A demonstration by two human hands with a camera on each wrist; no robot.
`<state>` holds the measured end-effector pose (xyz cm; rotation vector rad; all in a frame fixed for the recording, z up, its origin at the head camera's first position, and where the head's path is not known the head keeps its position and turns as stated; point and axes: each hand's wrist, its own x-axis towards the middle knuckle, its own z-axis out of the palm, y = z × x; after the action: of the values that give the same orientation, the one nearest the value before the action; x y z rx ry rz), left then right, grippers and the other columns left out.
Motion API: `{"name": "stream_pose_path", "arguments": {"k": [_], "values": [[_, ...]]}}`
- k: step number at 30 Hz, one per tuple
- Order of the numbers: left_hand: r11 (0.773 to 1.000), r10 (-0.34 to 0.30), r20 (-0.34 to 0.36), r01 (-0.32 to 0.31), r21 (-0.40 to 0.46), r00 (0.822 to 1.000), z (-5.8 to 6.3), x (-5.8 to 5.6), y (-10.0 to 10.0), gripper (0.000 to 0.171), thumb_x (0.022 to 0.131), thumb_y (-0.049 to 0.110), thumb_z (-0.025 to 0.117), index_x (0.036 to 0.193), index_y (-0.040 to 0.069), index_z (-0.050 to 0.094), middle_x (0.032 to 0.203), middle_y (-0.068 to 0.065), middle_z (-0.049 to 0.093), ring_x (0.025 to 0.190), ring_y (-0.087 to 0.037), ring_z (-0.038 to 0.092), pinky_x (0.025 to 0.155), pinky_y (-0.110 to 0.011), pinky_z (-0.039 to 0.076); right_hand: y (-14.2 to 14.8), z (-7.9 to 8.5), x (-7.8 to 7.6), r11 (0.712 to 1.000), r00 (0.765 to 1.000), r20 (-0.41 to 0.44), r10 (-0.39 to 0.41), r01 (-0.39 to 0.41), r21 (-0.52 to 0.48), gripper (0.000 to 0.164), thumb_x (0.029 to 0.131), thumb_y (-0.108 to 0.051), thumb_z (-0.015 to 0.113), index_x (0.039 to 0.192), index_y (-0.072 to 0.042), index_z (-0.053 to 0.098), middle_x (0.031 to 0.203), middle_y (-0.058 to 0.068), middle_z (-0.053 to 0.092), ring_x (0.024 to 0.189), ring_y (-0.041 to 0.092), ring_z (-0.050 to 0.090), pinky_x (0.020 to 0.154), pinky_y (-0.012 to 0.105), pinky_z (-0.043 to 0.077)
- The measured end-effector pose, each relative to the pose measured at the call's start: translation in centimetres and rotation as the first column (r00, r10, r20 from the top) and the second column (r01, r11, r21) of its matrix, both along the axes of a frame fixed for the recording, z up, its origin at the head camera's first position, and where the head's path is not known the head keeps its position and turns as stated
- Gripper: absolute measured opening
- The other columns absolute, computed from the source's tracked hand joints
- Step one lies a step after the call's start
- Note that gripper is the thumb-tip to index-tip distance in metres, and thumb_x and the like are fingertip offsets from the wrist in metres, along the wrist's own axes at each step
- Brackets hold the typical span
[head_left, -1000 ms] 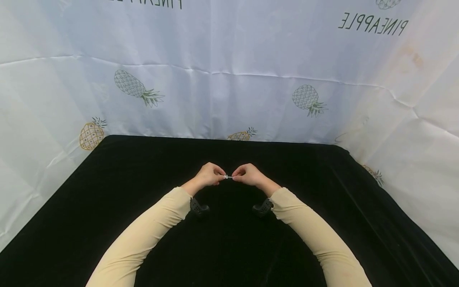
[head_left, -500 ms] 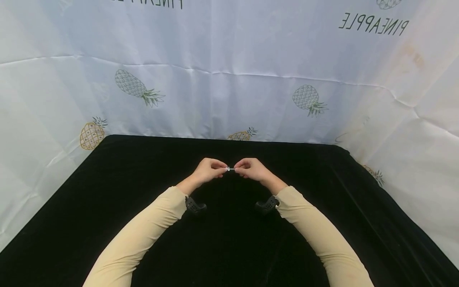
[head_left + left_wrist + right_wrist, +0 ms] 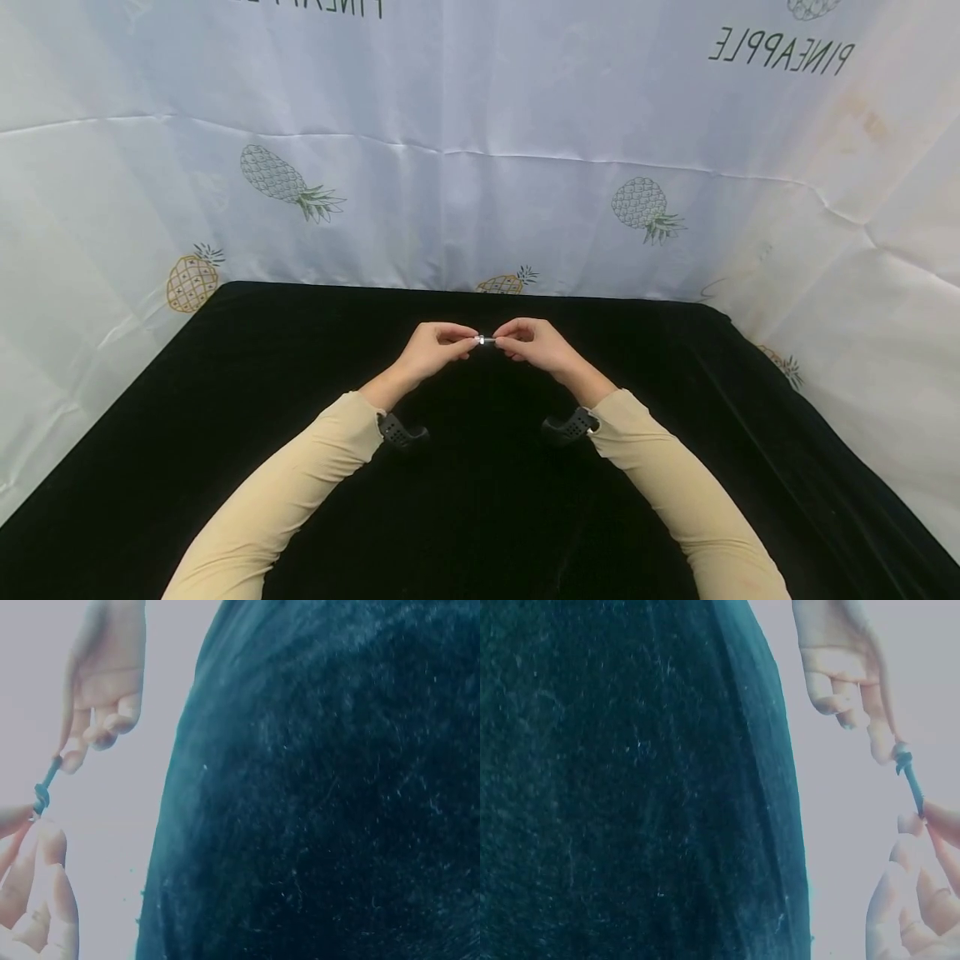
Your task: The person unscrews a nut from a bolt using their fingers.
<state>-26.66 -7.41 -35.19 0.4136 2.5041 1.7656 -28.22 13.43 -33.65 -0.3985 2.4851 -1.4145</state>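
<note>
A small metal bolt (image 3: 487,340) is held level between the two hands, above the black cloth. My left hand (image 3: 430,350) pinches its wider end between thumb and fingertips. My right hand (image 3: 542,344) pinches the thin far end of the shank the same way. In the right wrist view the bolt (image 3: 910,776) shows a ridged shank and a thicker collar beside the left fingertips; whether this is a nut or the head I cannot tell. The left wrist view also shows the bolt (image 3: 46,785) bridging both hands. Its two ends are hidden by fingertips.
Black cloth (image 3: 480,517) covers the table under the arms. Behind and at both sides hangs a white curtain (image 3: 465,100) printed with pineapples. A black strap device (image 3: 401,432) sits on the left wrist and another (image 3: 570,427) on the right.
Both hands have moved up in the head view, away from the body, with the bolt between them. The wrists stand a little farther apart, and both pinches stay on the bolt.
</note>
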Motion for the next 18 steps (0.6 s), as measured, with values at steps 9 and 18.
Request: {"name": "stream_pose_path", "arguments": {"k": [9, 18], "values": [[0.999, 0.006, -0.009, -0.006, 0.043, 1.000, 1.0, 1.0, -0.3, 0.028, 0.088, 0.022, 0.065, 0.108, 0.003, 0.068, 0.104, -0.015, 0.070, 0.080, -0.012, 0.066, 0.079, -0.028, 0.055, -0.1, 1.0, 1.0, 0.999, 1.000, -0.028, 0.007, -0.008, -0.044, 0.024, 0.092, -0.021, 0.059, 0.111, -0.005, 0.061, 0.112, 0.026, 0.060, 0.099, 0.035, 0.059, 0.083, 0.033, 0.053], [0.998, 0.026, -0.053, -0.023, 0.057, 0.998, 1.2, 1.6, -0.5, 0.028, 0.087, 0.025, 0.066, 0.105, 0.005, 0.070, 0.103, -0.014, 0.071, 0.087, -0.019, 0.068, 0.081, -0.029, 0.055, -0.2, 1.8, 1.9, 0.998, 0.998, -0.062, 0.028, -0.031, -0.055, 0.023, 0.092, -0.022, 0.059, 0.109, -0.007, 0.062, 0.109, 0.024, 0.060, 0.097, 0.038, 0.057, 0.088, 0.047, 0.050]]}}
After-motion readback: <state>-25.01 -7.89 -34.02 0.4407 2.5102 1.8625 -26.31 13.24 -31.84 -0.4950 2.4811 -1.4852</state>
